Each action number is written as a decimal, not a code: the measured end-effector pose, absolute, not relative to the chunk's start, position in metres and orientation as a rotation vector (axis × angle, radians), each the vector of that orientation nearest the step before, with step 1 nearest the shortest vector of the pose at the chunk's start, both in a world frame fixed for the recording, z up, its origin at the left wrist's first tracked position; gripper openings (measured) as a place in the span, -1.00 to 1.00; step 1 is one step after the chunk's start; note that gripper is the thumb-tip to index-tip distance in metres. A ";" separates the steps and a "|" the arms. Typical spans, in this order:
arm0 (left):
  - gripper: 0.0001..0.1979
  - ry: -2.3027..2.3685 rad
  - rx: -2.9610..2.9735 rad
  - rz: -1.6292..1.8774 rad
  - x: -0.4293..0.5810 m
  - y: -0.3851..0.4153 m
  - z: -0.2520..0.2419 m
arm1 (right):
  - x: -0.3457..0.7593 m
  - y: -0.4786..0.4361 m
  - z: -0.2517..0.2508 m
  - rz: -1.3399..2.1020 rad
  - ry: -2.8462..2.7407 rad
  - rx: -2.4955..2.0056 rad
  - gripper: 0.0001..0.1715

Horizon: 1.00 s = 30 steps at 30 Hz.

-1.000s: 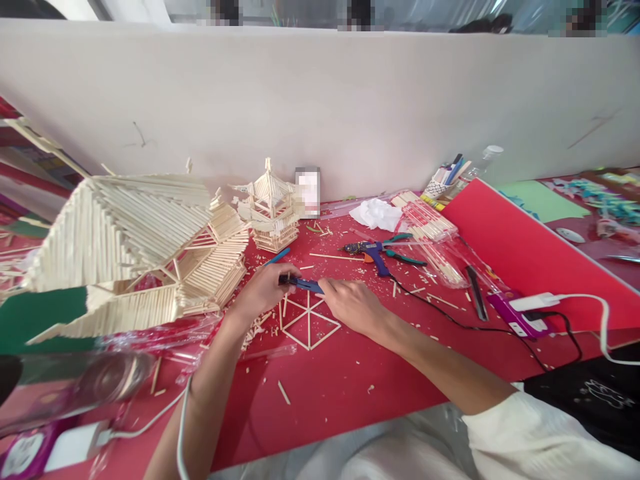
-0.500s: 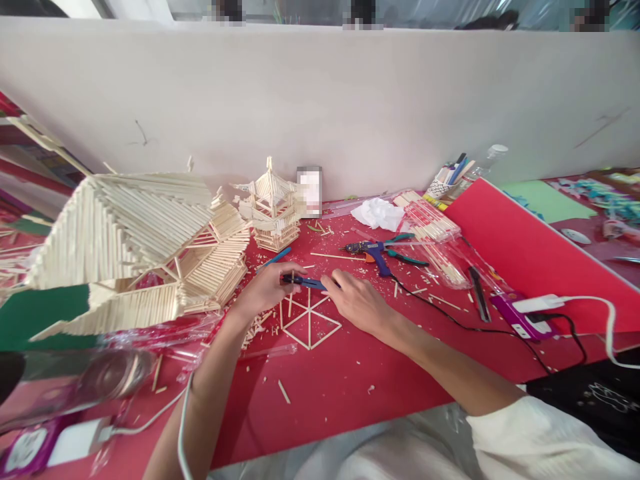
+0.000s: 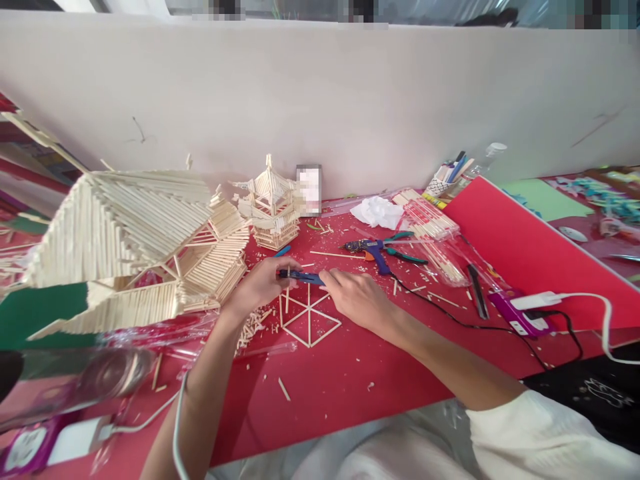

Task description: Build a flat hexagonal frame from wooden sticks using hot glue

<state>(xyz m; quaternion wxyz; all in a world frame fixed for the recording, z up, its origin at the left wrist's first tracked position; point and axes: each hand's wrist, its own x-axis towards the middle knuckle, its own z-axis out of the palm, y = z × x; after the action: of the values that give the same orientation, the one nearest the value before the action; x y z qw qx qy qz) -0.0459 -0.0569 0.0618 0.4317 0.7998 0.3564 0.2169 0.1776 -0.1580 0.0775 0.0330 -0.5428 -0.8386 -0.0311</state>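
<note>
Both hands meet over the stick hexagon (image 3: 309, 319): left hand (image 3: 260, 285) pinches a stick, right hand (image 3: 353, 297) grips blue cutters (image 3: 303, 277) (jaws hidden between the fingers).

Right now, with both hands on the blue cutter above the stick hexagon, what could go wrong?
1. The left hand pinches a thin stick at the blue cutter in the right hand; a fingertip could get nipped.
2. A hand could press on the stick hexagon just below and break it.
3. The left arm lies close to the large stick roof model and might bump it.
</note>
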 end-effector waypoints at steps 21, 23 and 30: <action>-0.59 0.789 1.923 0.554 -0.056 -0.059 0.062 | 0.198 -0.099 0.102 0.827 -2.656 -1.484 -0.57; -0.57 0.782 1.905 0.551 -0.055 -0.059 0.063 | 0.197 -0.100 0.102 0.802 -2.657 -1.516 -0.57; -0.55 0.793 1.891 0.519 -0.051 -0.059 0.063 | 0.195 -0.107 0.105 0.778 -2.631 -1.623 -0.53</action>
<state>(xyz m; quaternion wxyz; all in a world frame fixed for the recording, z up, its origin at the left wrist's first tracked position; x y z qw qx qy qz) -0.0511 -0.0594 0.0627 0.4910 0.7789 0.3264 0.2138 0.1950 -0.1075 0.1052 -0.0232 -0.5091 -0.8250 0.2441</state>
